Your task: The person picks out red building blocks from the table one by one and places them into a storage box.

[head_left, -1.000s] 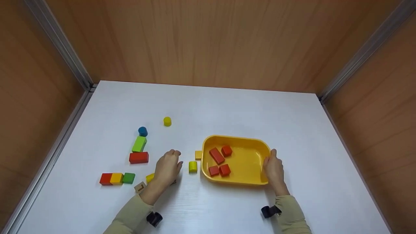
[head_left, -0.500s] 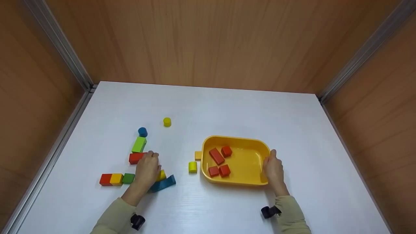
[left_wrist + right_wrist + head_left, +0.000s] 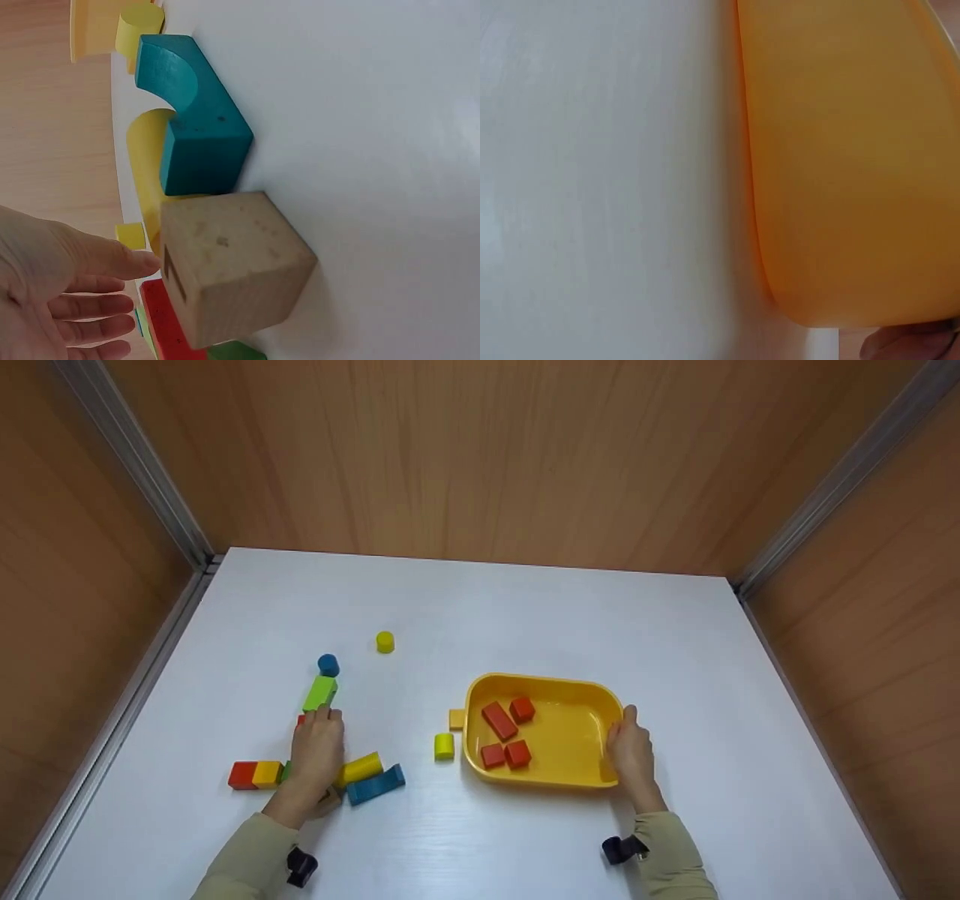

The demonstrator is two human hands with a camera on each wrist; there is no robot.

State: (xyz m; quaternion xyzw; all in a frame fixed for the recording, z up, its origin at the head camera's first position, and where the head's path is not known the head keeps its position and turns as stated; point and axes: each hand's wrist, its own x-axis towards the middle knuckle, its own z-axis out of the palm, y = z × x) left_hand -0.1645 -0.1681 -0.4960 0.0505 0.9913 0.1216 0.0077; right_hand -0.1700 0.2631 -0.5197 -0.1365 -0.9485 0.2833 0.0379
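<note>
From where I stand, the yellow tray point(image 3: 574, 735) sits on the white surface point(image 3: 480, 847), and the right hand point(image 3: 634, 748) has its grip firmly on the rim at the tray's right end. Inside, toward the tray's left end, lie a red oblong point(image 3: 499, 721) and three red cubes point(image 3: 517, 754).

Well left of the tray, the left hand point(image 3: 316, 746) hovers by a red block point(image 3: 169, 322), mostly covered from above; its grip is loose, fingers nearly straight, holding nothing. The thumb is near a wooden cube point(image 3: 236, 262), also left of the tray. Between that cube and the tray lie a blue curved-cut block point(image 3: 376, 785) and a long yellow block point(image 3: 362, 767).

Just left of the tray is a short yellow cylinder point(image 3: 444, 746). Farthest left of it, a red cube point(image 3: 242, 775) touches an orange cube point(image 3: 268, 775).
</note>
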